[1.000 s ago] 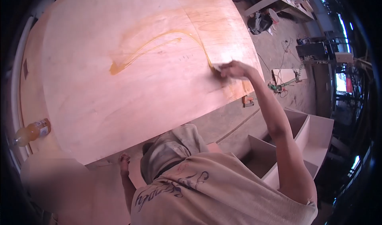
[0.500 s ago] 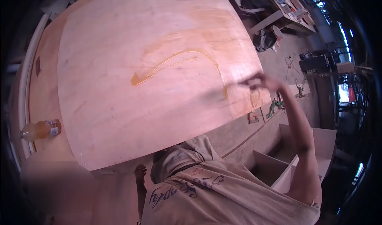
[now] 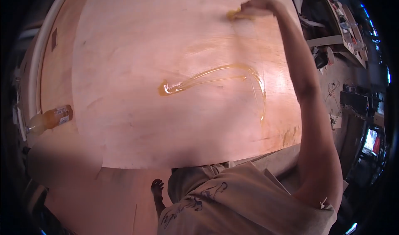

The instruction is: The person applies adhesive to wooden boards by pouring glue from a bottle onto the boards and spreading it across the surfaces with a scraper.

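Right hand (image 3: pixel 258 7) now farther across panel (image 3: pixel 124 122)

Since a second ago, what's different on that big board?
The right hand has moved off the tail of the curved yellow streak to the far part of the board, where a yellow patch shows by its fingertips. I can't tell if it grabbed anything. The view shifted too. The left hand still hangs low; the bottle stays at the board's left side.
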Demonstrator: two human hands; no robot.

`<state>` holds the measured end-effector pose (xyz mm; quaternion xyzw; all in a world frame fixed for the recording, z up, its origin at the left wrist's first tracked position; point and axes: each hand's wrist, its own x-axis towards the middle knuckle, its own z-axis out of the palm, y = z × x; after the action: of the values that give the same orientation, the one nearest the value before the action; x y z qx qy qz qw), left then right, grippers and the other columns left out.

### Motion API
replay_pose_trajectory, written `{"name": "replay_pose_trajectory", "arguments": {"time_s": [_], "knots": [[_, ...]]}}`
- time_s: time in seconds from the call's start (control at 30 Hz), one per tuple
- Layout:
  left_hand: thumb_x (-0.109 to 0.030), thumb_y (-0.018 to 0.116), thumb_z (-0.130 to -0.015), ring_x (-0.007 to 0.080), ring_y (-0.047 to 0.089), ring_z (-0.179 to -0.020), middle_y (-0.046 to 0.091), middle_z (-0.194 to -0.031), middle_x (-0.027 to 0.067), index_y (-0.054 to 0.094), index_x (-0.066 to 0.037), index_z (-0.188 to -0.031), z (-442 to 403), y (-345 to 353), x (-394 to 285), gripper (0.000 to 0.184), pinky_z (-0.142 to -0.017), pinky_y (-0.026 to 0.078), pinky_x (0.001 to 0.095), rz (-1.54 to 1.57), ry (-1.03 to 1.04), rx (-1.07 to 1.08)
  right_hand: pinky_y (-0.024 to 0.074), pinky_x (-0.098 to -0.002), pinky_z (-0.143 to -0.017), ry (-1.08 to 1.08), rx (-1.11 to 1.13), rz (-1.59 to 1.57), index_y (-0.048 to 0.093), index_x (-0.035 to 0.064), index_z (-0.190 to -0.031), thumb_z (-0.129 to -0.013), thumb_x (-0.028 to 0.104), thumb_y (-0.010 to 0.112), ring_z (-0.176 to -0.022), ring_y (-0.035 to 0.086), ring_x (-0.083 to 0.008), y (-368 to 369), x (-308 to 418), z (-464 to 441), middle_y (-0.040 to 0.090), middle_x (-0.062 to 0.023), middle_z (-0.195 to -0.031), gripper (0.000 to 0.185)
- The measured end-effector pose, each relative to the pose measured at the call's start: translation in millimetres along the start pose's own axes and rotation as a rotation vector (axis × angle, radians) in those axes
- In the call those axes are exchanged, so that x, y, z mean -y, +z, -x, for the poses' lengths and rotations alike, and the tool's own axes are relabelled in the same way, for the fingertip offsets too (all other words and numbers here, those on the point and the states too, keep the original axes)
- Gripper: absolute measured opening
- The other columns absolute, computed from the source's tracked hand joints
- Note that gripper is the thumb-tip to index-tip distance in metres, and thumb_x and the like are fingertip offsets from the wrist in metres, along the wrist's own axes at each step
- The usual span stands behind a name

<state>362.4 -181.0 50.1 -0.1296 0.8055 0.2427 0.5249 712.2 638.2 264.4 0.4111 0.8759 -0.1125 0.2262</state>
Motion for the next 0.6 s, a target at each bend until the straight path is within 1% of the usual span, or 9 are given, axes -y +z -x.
{"name": "replay_pose_trajectory", "arguments": {"time_s": [0.17,0.2,0.27,0.37,0.4,0.43,0.53,0.57,0.6], "knots": [[-0.013,0.055,-0.087,0.0194,0.064,-0.086,0.065,-0.097,0.0080,0.059,-0.009,-0.108,18,8,6,0.022,-0.072,0.049,0.0298,-0.030,0.011,0.081,0.0460,-0.0332,-0.085,-0.166,-0.119,-0.041,0.069,0.0139,-0.097,-0.083,0.040,0.055,-0.094,0.061,-0.0200,54,-59,-70,0.066,-0.0075,-0.108,0.033],[-0.014,0.056,-0.087,0.0194,0.064,-0.086,0.065,-0.097,0.0082,0.059,-0.009,-0.108,15,10,-2,0.022,-0.072,0.049,0.0298,-0.017,0.006,0.071,0.0468,-0.0326,-0.081,0.264,-0.085,-0.597,0.069,0.0139,-0.099,-0.079,0.040,0.058,-0.090,0.060,-0.0202,58,-44,-49,0.066,-0.0065,-0.105,0.035],[-0.014,0.056,-0.086,0.0193,0.063,-0.086,0.065,-0.098,0.0086,0.059,-0.008,-0.109,10,7,-7,0.023,-0.073,0.049,0.0298,-0.004,-0.018,0.062,0.0473,-0.0330,-0.077,0.335,-0.032,-0.550,0.070,0.0163,-0.101,-0.077,0.044,0.058,-0.087,0.058,-0.0191,67,-22,-14,0.066,-0.0056,-0.102,0.039],[-0.016,0.056,-0.087,0.0186,0.063,-0.086,0.065,-0.099,0.0083,0.059,-0.009,-0.110,-20,-2,-24,0.024,-0.074,0.048,0.0320,-0.041,0.052,0.220,0.0500,-0.0349,-0.076,-0.078,0.113,-0.215,0.066,0.0181,-0.107,-0.084,0.024,0.054,-0.086,0.061,-0.0216,90,7,56,0.067,-0.0048,-0.100,0.027],[-0.016,0.056,-0.088,0.0185,0.063,-0.086,0.065,-0.099,0.0079,0.059,-0.009,-0.110,-30,-8,-34,0.024,-0.075,0.048,0.0326,-0.066,0.070,0.270,0.0506,-0.0344,-0.079,-0.064,0.175,-0.150,0.064,0.0184,-0.108,-0.085,0.015,0.049,-0.088,0.062,-0.0239,98,21,84,0.067,-0.0049,-0.101,0.027],[-0.017,0.057,-0.087,0.0185,0.063,-0.086,0.065,-0.099,0.0075,0.059,-0.010,-0.110,-40,-13,-44,0.024,-0.074,0.048,0.0327,-0.111,0.086,0.288,0.0518,-0.0377,-0.078,-0.314,0.011,-0.116,0.061,0.0247,-0.113,-0.086,0.022,0.047,-0.081,0.065,-0.0272,148,1,93,0.069,-0.0063,-0.094,0.031],[-0.019,0.058,-0.087,0.0184,0.063,-0.086,0.065,-0.099,0.0063,0.060,-0.012,-0.109,-79,-34,-79,0.023,-0.073,0.047,0.0326,-0.248,0.161,0.301,0.0515,-0.0351,-0.081,0.061,0.189,-0.361,0.064,0.0252,-0.108,-0.087,0.022,0.048,-0.085,0.065,-0.0255,148,82,192,0.068,-0.0052,-0.096,0.027],[-0.021,0.059,-0.087,0.0185,0.063,-0.086,0.065,-0.098,0.0060,0.059,-0.013,-0.109,-84,-40,-93,0.024,-0.072,0.046,0.0324,-0.299,0.196,0.278,0.0507,-0.0340,-0.082,-0.059,0.157,-0.363,0.066,0.0251,-0.106,-0.086,0.024,0.050,-0.090,0.064,-0.0248,163,95,213,0.068,-0.0053,-0.099,0.026],[-0.022,0.060,-0.087,0.0185,0.063,-0.086,0.065,-0.098,0.0057,0.059,-0.014,-0.110,-91,-49,-106,0.024,-0.072,0.046,0.0322,-0.349,0.229,0.252,0.0496,-0.0341,-0.084,0.136,0.242,-0.501,0.067,0.0247,-0.103,-0.086,0.028,0.050,-0.095,0.063,-0.0241,177,107,239,0.067,-0.0060,-0.101,0.025]]}}
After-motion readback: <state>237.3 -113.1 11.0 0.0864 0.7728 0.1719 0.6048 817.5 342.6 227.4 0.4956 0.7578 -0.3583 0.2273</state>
